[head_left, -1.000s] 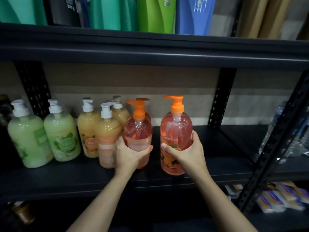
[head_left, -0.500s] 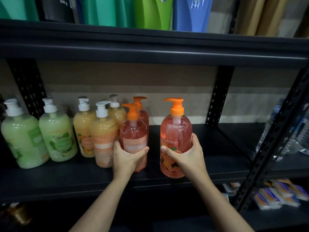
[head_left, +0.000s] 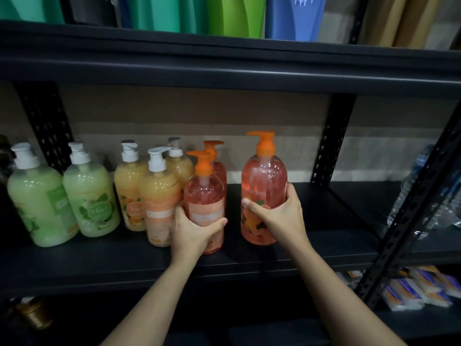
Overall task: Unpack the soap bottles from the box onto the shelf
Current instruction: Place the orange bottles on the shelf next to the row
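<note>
On the black shelf [head_left: 311, 248] my left hand [head_left: 193, 229] grips a pink soap bottle with an orange pump [head_left: 204, 193], pressed against a yellow bottle [head_left: 159, 201]. A second pink bottle [head_left: 218, 168] stands just behind it. My right hand [head_left: 279, 213] grips another pink orange-pump bottle [head_left: 264, 176], upright and apart to the right. Two more yellow bottles [head_left: 128, 186] and two green bottles [head_left: 37, 198] stand further left. The box is not in view.
Bare shelf stretches right of the pink bottles to a black upright [head_left: 331, 138]. Clear water bottles [head_left: 421, 193] stand on the neighbouring shelf at right. Coloured packs [head_left: 234, 16] fill the shelf above. Small wrapped packets [head_left: 421, 285] lie on the lower shelf.
My left hand has pushed its pink bottle back and left against the yellow bottles. The right-hand bottle stays upright in about the same spot.
</note>
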{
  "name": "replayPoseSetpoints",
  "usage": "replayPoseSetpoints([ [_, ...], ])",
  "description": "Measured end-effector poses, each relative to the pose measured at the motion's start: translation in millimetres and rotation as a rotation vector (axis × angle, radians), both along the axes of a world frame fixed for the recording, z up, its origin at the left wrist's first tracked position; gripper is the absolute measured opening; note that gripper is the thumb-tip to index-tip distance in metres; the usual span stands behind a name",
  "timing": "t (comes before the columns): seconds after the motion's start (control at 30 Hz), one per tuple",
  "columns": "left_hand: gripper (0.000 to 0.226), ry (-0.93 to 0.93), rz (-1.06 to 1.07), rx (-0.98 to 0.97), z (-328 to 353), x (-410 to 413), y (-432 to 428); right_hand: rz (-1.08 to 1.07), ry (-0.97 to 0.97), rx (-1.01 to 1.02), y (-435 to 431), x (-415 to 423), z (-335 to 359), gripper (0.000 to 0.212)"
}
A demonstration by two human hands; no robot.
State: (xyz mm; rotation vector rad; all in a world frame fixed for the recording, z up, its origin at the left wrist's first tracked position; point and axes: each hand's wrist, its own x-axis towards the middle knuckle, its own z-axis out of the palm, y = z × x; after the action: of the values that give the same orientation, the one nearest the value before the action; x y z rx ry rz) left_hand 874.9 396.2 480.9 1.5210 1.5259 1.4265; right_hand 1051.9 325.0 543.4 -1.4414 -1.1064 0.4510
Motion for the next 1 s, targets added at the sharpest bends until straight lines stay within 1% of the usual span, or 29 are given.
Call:
replayPoseSetpoints([
  [0.1,0.099,0.008,-0.007,-0.013,0.8,0.0,0.2,-0.010,0.016,0.001,22.2,1.8,7.0,0.098],
  [0.3,0.098,0.011,-0.012,0.023,-1.6,-1.6,-2.2,0.058,0.093,-0.007,57.7,-1.9,-0.4,0.089],
  [0.4,0.098,0.017,-0.004,0.032,-2.1,-2.1,-1.5,0.069,0.109,-0.028,72.6,-3.4,-10.3,0.097],
  [0.47,0.098,0.010,-0.011,0.033,-2.6,-2.0,-0.7,0.076,0.110,-0.045,80.5,-3.1,-16.3,0.098],
  [0.57,0.098,0.006,-0.013,0.035,-2.7,-2.4,-1.4,0.109,0.108,-0.066,85.3,-4.0,-24.0,0.095],
  [0.83,0.095,0.020,0.012,0.041,-3.8,-1.4,0.1,0.116,0.132,-0.048,87.8,-5.0,-38.0,0.099],
  [1.0,0.098,0.021,0.019,0.059,-4.8,-2.2,1.4,0.115,0.146,-0.054,88.9,-4.7,-44.5,0.098],
])
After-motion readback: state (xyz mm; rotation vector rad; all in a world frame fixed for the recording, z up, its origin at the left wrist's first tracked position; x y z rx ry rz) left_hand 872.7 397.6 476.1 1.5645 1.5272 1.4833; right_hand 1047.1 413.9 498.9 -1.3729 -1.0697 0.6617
